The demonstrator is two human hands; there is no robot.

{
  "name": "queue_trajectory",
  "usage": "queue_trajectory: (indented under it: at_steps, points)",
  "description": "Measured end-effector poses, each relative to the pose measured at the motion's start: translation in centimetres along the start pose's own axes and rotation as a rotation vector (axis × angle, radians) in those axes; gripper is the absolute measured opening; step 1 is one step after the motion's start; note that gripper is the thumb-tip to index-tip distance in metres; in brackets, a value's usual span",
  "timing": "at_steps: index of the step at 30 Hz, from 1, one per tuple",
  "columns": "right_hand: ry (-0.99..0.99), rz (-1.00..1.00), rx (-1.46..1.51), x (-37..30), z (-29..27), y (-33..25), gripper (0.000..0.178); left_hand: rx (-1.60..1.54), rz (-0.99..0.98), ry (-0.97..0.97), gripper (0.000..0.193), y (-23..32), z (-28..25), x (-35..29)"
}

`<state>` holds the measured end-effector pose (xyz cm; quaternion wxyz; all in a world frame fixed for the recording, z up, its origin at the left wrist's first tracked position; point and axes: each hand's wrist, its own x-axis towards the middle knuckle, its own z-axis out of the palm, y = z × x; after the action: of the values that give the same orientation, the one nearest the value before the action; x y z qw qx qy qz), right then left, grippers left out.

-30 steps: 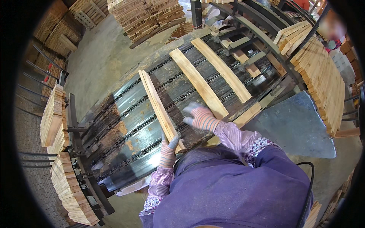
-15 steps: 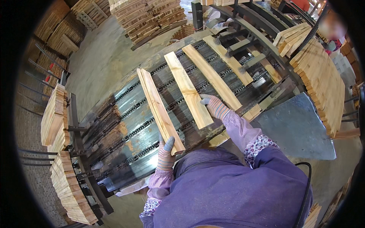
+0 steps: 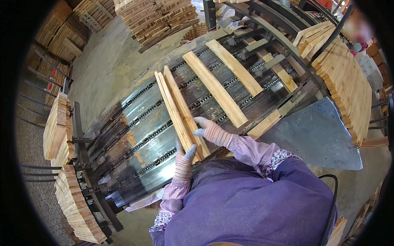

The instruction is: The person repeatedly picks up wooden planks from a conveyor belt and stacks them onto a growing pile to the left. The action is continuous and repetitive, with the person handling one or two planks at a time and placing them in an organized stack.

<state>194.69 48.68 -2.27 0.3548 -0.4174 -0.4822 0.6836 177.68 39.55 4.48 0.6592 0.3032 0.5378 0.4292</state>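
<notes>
Both hands wear striped gloves with grey fingertips. My left hand (image 3: 184, 163) is closed around the near end of a narrow pair of wooden boards (image 3: 174, 112), its thumb on top. Right up against that pair lies another wooden board (image 3: 183, 100), partly hidden by it. My right hand (image 3: 216, 133) grips this board's right edge near its lower part, thumb and fingers a little apart. The boards lie slantwise across a dark metal chain conveyor (image 3: 143, 141). Further right on the chains rest a wooden board (image 3: 215, 88) and a second wooden board (image 3: 234, 67), both apart from my hands.
Stacked boards (image 3: 344, 82) stand at the right beside a grey metal sheet (image 3: 320, 133). More board stacks (image 3: 76, 205) sit on a rack at the left. A tall wood pile (image 3: 158, 20) stands on the floor beyond the conveyor. Brushes (image 3: 232, 40) hang from the frame at the far right.
My right hand has moved left with its board, which now meets the pair in my left hand. The other boards on the conveyor have shifted left too.
</notes>
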Motion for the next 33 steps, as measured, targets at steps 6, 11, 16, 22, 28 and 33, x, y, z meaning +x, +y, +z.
queue_trajectory:
  at_steps: [6, 11, 16, 22, 28, 33]
  points:
    - [-0.087, 0.066, 0.127, -0.8, 0.1, -2.5, 0.091, -0.113, 0.065, -0.042, 0.085, 1.2, 4.1, -0.8]
    - [0.148, -0.103, -0.357, -0.9, -5.7, -1.8, 0.077, -0.062, -0.004, 0.042, 0.089, 1.2, 5.1, -1.4]
    - [0.379, 0.123, -1.259, -1.7, -10.9, -3.2, 0.093, -0.06, -0.013, 0.054, 0.091, 0.8, 6.7, -0.9]
    - [0.224, 0.213, -0.98, -0.8, -13.6, -5.2, 0.092, -0.082, 0.059, 0.046, 0.093, 0.3, 9.5, 0.1]
    - [-0.038, 0.156, 0.361, 0.5, -22.0, -3.3, 0.083, -0.094, 0.026, -0.005, 0.094, 0.5, 13.0, 1.9]
    - [-0.127, 0.079, 0.42, 1.2, -24.3, -1.8, 0.079, -0.048, 0.046, -0.011, 0.093, 0.6, 16.8, 2.7]
